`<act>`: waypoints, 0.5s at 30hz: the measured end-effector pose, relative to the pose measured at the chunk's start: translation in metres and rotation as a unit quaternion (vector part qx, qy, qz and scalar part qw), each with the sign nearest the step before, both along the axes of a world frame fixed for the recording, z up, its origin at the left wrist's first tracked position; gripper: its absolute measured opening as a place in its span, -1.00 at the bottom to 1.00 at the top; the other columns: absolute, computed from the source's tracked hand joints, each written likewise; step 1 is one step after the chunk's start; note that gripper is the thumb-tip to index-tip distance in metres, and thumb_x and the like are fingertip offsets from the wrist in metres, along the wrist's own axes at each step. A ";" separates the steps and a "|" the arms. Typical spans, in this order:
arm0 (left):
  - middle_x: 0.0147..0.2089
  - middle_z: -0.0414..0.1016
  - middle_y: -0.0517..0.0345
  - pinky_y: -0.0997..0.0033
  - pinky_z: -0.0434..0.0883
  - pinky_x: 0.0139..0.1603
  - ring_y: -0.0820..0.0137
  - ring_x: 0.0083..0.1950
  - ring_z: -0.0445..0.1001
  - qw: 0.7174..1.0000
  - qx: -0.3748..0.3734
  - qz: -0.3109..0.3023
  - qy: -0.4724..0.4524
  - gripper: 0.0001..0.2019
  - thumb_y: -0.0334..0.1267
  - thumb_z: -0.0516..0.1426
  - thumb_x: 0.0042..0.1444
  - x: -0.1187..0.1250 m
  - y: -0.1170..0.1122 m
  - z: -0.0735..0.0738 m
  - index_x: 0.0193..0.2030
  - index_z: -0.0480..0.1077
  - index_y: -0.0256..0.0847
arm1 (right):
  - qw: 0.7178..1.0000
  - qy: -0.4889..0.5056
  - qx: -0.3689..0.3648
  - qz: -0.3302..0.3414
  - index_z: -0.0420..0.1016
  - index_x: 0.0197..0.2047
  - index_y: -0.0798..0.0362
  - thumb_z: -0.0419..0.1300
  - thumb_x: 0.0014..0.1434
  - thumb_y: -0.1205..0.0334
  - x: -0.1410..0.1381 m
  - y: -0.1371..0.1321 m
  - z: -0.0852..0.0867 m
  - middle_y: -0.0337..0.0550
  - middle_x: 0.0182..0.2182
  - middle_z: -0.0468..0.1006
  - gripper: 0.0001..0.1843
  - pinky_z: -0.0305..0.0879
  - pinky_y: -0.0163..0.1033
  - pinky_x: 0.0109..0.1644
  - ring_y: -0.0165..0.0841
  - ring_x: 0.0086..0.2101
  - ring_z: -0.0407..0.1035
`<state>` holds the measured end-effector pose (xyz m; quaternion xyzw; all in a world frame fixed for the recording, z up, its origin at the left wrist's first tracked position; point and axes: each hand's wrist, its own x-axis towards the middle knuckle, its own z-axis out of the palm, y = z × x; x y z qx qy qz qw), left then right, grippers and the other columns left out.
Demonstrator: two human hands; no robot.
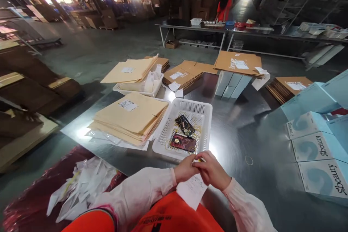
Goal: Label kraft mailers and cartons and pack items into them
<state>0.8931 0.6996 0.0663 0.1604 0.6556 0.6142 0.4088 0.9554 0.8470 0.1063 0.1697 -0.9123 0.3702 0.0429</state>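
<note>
My left hand [186, 168] and my right hand [211, 169] meet in front of my body, fingers closed and touching. A printed paper slip [192, 190] hangs below them; its top edge is hidden, but it appears gripped in the left hand. Between the fingertips shows a small yellow bit, too small to name, pinched by the right hand. Just beyond the hands stands a white perforated plastic basket [208, 123]. Inside it lie a dark red phone-shaped item [182, 143], a black one [185, 125] and many yellow rubber bands [198, 130].
Padded envelopes [133, 116] are stacked left of the basket, more [129, 70] behind. Flat cardboard boxes [183, 74] lie at the back. Light blue boxes [318, 148] stand right on the metal table [231, 134]. White paper scraps [84, 185] lie lower left. A person [224, 7] is far off.
</note>
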 end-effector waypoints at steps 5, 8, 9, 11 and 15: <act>-0.37 0.48 0.19 0.42 0.28 -0.30 0.32 -0.27 0.40 0.995 -0.042 -0.091 0.017 -0.84 -0.37 0.16 -0.20 -0.003 0.005 0.009 -0.38 0.41 -0.28 | 0.981 0.017 0.191 0.038 0.49 -0.39 0.00 0.17 -0.12 0.33 -0.005 0.024 0.016 -0.11 -0.25 0.41 -0.84 0.11 -0.06 -0.11 -0.18 -0.12 0.20; -0.44 0.47 0.22 0.43 0.28 -0.35 0.38 -0.38 0.39 0.994 -0.021 -0.088 -0.068 -0.80 -0.30 0.21 -0.21 -0.009 0.006 0.009 -0.36 0.41 -0.29 | 0.972 0.042 0.230 -0.035 0.39 -0.51 0.05 0.14 -0.13 0.31 0.005 0.051 0.009 -0.11 -0.35 0.37 -0.97 0.07 -0.04 -0.12 -0.20 -0.20 0.20; -0.45 0.47 0.22 0.42 0.28 -0.35 0.39 -0.40 0.39 0.994 -0.011 -0.062 -0.088 -0.77 -0.29 0.24 -0.22 -0.010 0.006 0.007 -0.35 0.40 -0.29 | 0.976 0.041 0.204 -0.063 0.35 -0.53 0.06 0.11 -0.11 0.32 0.010 0.058 0.003 -0.12 -0.37 0.35 -0.98 0.08 -0.08 -0.15 -0.23 -0.23 0.20; -0.45 0.47 0.22 0.41 0.30 -0.33 0.40 -0.40 0.41 0.994 0.009 0.013 -0.110 -0.69 -0.24 0.31 -0.27 -0.007 0.006 0.001 -0.36 0.37 -0.28 | 0.992 0.007 0.097 -0.085 0.29 -0.55 0.06 0.07 -0.04 0.33 0.022 0.061 -0.010 -0.15 -0.38 0.33 -0.91 0.12 -0.17 -0.23 -0.30 -0.28 0.21; -0.39 0.53 0.14 0.35 0.36 -0.28 0.34 -0.36 0.47 0.966 0.070 0.151 -0.200 -0.55 -0.12 0.40 -0.30 0.014 0.003 -0.017 -0.31 0.36 -0.27 | 0.990 -0.066 -0.087 -0.084 0.24 -0.58 0.04 0.05 0.17 0.19 0.042 0.042 -0.036 -0.20 -0.45 0.29 -0.70 0.20 -0.26 -0.33 -0.37 -0.38 0.26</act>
